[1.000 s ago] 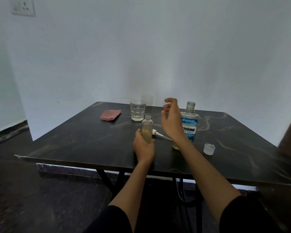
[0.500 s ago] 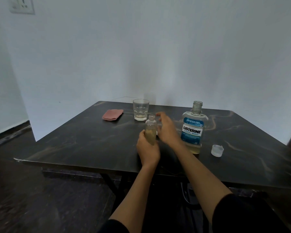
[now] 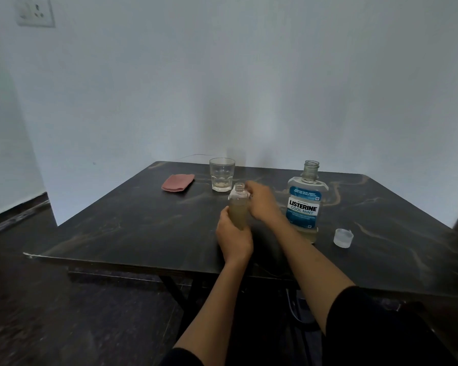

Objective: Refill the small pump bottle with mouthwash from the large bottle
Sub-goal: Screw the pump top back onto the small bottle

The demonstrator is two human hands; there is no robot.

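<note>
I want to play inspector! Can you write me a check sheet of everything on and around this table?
Surface: dark marbled table, no spills seen.
Job's things: small bottle, uncapped, holding yellowish liquid; big mouthwash bottle, open and upright, low on liquid; its clear cap sits to the right. The pump is not visible.
Clutter: drinking glass and pink cloth at the back.
Hands: left hand grips the small bottle; right hand is beside the bottle, what its fingers hold is unclear.
Cables: thin wire at the back edge.
Surroundings: plain wall, wall socket, dark floor.

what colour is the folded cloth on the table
The folded cloth is a dusty pink, shown in the head view.
</note>
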